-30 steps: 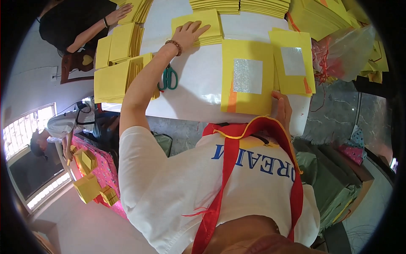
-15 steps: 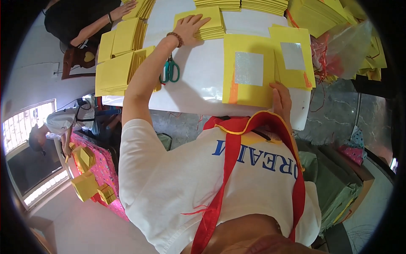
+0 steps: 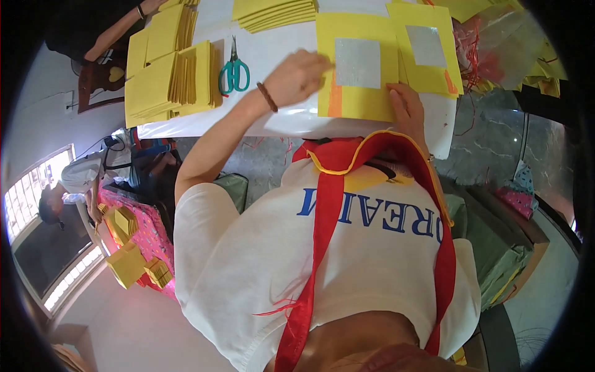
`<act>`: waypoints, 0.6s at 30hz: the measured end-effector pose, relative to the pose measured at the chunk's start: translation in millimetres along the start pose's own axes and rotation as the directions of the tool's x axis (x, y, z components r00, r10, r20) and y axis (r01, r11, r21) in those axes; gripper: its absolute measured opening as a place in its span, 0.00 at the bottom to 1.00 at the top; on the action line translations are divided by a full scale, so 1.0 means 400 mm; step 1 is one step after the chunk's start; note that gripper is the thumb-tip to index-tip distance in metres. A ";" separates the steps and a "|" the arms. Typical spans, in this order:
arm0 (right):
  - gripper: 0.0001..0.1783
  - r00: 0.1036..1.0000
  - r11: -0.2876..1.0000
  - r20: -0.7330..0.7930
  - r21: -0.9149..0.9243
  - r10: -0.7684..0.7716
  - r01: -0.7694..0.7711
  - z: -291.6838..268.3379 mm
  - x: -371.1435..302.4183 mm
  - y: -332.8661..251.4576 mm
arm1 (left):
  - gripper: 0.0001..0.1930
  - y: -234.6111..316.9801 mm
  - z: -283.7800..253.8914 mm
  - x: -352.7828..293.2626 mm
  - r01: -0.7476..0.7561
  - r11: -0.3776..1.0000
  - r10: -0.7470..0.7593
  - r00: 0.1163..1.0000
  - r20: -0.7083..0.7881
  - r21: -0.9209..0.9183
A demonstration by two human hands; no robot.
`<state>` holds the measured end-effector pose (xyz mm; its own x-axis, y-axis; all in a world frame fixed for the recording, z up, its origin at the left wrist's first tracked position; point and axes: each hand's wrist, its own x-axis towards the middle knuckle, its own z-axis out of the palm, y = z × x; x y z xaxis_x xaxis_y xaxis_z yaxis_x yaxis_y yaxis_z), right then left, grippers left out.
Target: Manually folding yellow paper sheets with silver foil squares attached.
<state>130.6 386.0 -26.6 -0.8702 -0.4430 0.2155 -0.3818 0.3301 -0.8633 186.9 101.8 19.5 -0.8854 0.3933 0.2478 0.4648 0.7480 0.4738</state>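
A stack of yellow joss paper [image 3: 365,105] with a silver foil rectangle and an orange streak lies at the near edge of the table. My right hand [image 3: 409,115] grips its lower right edge, fingertips on the paper. My left hand [image 3: 300,77], fingers bent and slightly blurred, is at the left edge of the same paper; whether it pinches anything is unclear. Beside it on the right lies a second joss paper piece [image 3: 427,77] with its own foil rectangle. Teal-handled scissors [image 3: 234,74] lie left of my left hand, blades pointing away.
Folded yellow stacks [image 3: 155,80] stand on the left of the white table [image 3: 273,127], another stack [image 3: 279,13] farther back. A clear plastic bag [image 3: 496,46] with red strings sits at the right. Two co-workers are on the left, one beside a pink-covered table [image 3: 158,248].
My left hand has left the folded stack at the back and come nearer, to the left edge of the foil-faced paper. The view has shifted; my right hand stays at that paper's edge.
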 end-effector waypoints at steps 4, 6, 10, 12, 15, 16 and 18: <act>0.12 0.982 0.970 0.028 0.154 0.185 -0.187 0.004 -0.006 0.017 | 0.22 0.075 0.051 -0.054 0.008 1.000 -0.006 0.990 0.139 -0.019; 0.13 0.979 0.961 0.034 0.184 0.202 -0.205 0.005 -0.007 0.028 | 0.24 0.094 0.064 -0.067 -0.045 0.992 0.026 0.987 0.157 0.116; 0.14 0.964 0.935 0.056 0.236 0.260 -0.266 0.004 -0.005 0.028 | 0.20 0.089 0.071 -0.071 -0.070 0.989 0.055 0.991 0.119 0.129; 0.14 0.960 0.927 0.065 0.253 0.271 -0.278 0.003 -0.004 0.030 | 0.12 0.086 0.068 -0.069 -0.014 0.997 0.020 0.997 0.077 -0.082; 0.15 0.954 0.917 0.082 0.262 0.289 -0.300 0.000 -0.002 0.031 | 0.08 0.064 0.070 -0.063 0.040 0.978 -0.033 0.999 0.038 -0.205; 0.15 0.947 0.901 0.092 0.292 0.308 -0.321 -0.001 0.000 0.028 | 0.08 0.059 0.068 -0.060 0.039 0.978 -0.032 0.999 0.039 -0.206; 0.16 0.939 0.883 0.101 0.322 0.328 -0.343 -0.003 0.003 0.020 | 0.08 0.049 0.060 -0.054 0.118 0.947 -0.099 0.992 0.078 -0.298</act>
<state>126.1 389.3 -32.9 -0.9113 -0.3917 -0.1268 0.0615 0.1750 -0.9826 215.1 120.8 3.3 -0.9242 0.3581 0.1331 0.3359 0.5956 0.7297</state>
